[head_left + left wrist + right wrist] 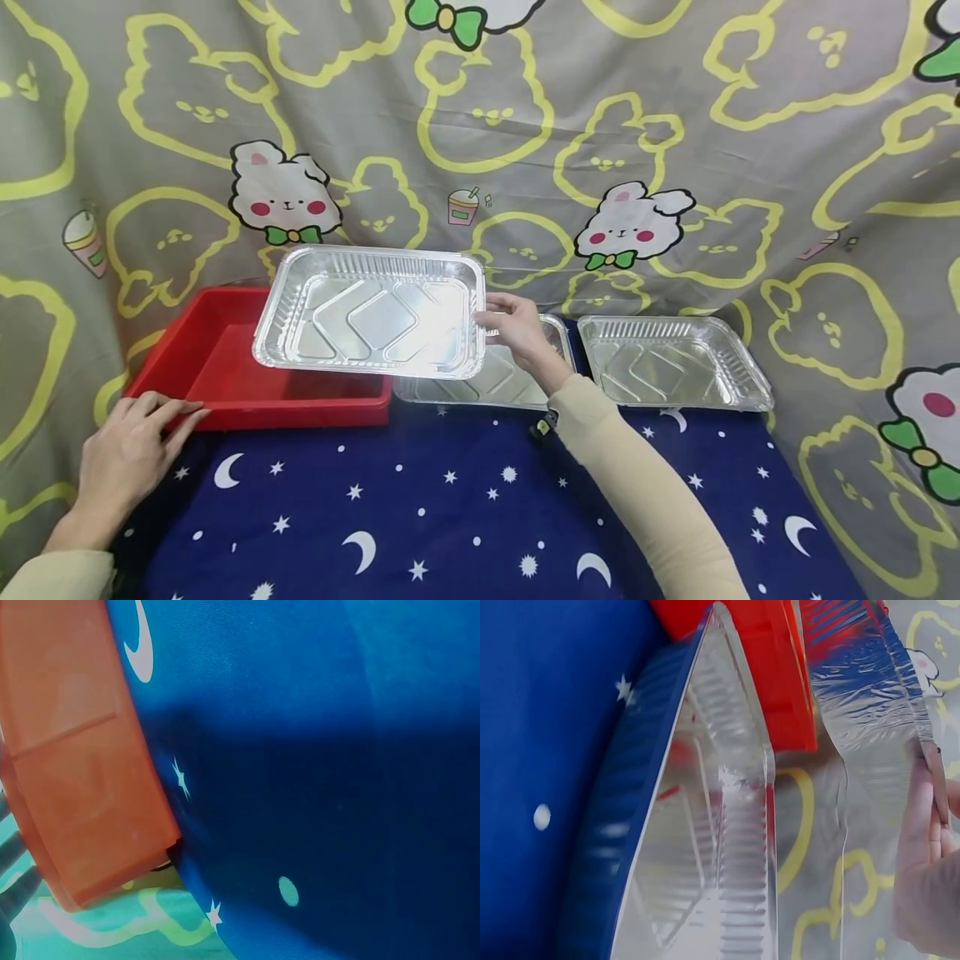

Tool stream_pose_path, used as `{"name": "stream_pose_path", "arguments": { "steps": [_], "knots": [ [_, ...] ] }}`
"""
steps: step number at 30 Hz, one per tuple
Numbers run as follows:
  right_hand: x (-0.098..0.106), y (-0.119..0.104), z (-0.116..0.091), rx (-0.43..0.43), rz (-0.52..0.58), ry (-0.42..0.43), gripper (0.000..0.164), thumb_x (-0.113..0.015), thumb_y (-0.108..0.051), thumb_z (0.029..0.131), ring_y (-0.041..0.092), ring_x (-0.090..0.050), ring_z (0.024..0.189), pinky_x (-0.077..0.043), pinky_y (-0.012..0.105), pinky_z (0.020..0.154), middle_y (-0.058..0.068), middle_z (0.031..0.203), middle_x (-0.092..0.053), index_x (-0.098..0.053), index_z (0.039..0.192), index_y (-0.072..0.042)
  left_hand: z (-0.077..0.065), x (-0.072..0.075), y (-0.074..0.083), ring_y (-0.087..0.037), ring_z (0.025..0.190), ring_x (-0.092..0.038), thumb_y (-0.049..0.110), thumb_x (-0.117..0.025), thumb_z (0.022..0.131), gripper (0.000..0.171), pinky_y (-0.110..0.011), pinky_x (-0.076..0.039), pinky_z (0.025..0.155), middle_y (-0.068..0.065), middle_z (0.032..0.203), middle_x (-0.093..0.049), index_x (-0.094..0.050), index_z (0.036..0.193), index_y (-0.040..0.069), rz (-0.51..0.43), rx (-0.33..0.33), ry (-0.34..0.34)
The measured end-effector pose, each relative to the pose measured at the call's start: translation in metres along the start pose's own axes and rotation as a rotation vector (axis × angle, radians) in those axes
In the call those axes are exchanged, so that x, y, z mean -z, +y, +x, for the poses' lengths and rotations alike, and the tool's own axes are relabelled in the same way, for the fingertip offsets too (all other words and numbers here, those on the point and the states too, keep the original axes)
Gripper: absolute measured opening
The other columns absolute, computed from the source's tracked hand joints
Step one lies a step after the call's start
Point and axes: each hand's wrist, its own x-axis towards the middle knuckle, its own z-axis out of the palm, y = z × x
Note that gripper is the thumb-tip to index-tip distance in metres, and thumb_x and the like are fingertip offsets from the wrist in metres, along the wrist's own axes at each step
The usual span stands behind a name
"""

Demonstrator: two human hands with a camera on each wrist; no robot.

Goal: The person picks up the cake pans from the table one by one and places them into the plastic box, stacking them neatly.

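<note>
My right hand (pixel 519 330) pinches the right rim of a rectangular aluminium foil tray (pixel 382 323), lifted and tilted so its inside faces me. It hangs over part of a red plastic tub (pixel 292 414) and part of a second foil tray (pixel 487 379). In the right wrist view the held foil tray (pixel 881 720) shows its crinkled side by my fingers (pixel 919 817). My left hand (pixel 135 450) holds the tub's front left corner by the rim. The left wrist view catches the tub's outer wall (pixel 82 765), with fingertips (pixel 15 851) at the edge.
A third foil tray (pixel 675 367) sits at the right, beside the second. The tub and these two trays stand in a row along the back of a dark blue cloth (pixel 390 500) with moons and stars. Behind them hangs a grey curtain (pixel 525 142) with cartoon rabbits.
</note>
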Motion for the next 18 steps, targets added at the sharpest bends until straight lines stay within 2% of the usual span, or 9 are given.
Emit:
{"name": "stream_pose_path", "arguments": {
  "steps": [8,12,18],
  "knots": [
    [-0.029,-0.004,0.005,0.031,-0.010,-0.019,0.044,-0.076,0.001,0.090,0.007,-0.071,0.077,-0.062,0.023,0.060,0.021,0.122,-0.074,-0.067,0.134,0.002,0.000,0.000,-0.001,-0.041,0.078,-0.056,0.079,-0.018,0.100,0.095,-0.065,-0.054,0.059,-0.021,0.086,-0.065,-0.075,0.097,0.003,0.006,0.011,-0.003],
    [-0.039,-0.003,0.010,0.032,-0.012,-0.031,0.045,-0.076,0.000,0.090,0.009,-0.072,0.079,-0.064,0.025,0.062,0.022,0.124,-0.073,-0.068,0.134,0.000,0.000,0.000,-0.001,-0.041,0.078,-0.056,0.079,-0.019,0.101,0.094,-0.065,-0.054,0.058,-0.021,0.085,-0.065,-0.075,0.096,0.003,0.005,0.004,0.012],
    [-0.051,-0.002,0.014,0.041,-0.024,-0.037,0.043,-0.075,0.000,0.090,0.011,-0.071,0.082,-0.064,0.025,0.063,0.022,0.124,-0.073,-0.069,0.133,-0.001,-0.001,-0.001,-0.002,-0.041,0.078,-0.056,0.080,-0.018,0.100,0.095,-0.065,-0.054,0.059,-0.021,0.085,-0.065,-0.074,0.097,0.003,0.008,0.017,0.001]
  ]
}}
